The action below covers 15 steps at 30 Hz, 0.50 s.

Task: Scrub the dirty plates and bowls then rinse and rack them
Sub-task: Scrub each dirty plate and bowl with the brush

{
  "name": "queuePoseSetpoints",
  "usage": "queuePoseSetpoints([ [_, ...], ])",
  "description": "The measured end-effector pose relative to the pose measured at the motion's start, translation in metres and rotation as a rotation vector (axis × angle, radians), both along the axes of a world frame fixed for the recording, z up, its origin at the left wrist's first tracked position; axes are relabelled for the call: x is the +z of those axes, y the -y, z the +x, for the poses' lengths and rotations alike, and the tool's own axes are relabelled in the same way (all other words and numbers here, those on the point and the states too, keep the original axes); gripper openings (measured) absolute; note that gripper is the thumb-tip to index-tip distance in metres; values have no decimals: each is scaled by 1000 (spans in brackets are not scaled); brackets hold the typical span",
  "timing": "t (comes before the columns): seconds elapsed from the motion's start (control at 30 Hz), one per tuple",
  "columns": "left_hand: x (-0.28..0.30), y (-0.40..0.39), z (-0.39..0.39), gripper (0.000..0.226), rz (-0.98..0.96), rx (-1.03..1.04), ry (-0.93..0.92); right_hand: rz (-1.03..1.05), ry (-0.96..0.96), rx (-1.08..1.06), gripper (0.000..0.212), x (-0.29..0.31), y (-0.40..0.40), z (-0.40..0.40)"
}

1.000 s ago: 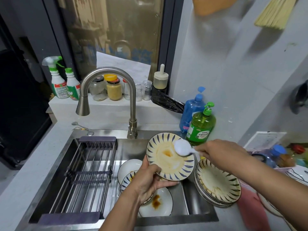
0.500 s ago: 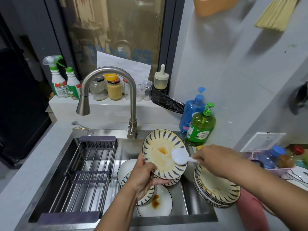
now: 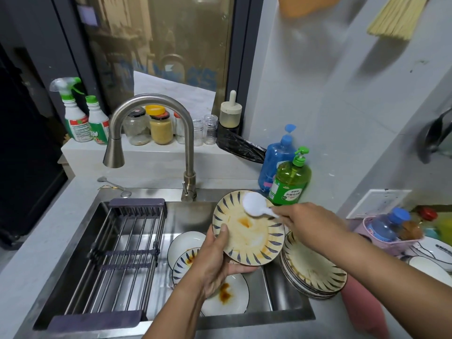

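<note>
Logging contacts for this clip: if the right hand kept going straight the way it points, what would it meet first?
The right hand points up-left over the held plate, its brush at the plate's far rim. Beyond that, probably the faucet base, though depth is unclear.

A shiny tap [image 3: 151, 123] bends over the sink. Behind it on the ledge stand two spray bottles [image 3: 83, 116] and some jars [image 3: 160, 127]. A green soap bottle [image 3: 289, 179] stands just in front of a blue one [image 3: 276, 157], and a pink basket [image 3: 389, 234] sits at the right.
</note>
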<state>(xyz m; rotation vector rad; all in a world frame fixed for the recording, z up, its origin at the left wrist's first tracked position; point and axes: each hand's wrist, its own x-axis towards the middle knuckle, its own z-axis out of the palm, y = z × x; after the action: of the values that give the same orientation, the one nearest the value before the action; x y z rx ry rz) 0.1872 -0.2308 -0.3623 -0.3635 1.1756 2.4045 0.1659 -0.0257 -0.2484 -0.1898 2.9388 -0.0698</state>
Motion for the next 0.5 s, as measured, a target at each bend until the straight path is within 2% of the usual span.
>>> queuePoseSetpoints([
  [0.1,-2,-4,0,36,15,-38,11,-144,100,46,32,-7,8,2],
  [0.2,-6,2,-4,40,42,18,31,-53,208,95,36,-11,4,9],
  [0.37,-5,8,-6,39,59,49,22,67,74,93,25,-7,-12,0],
  [0.5,-2,5,-8,40,52,50,6,-20,182,95,35,-7,-10,5],
])
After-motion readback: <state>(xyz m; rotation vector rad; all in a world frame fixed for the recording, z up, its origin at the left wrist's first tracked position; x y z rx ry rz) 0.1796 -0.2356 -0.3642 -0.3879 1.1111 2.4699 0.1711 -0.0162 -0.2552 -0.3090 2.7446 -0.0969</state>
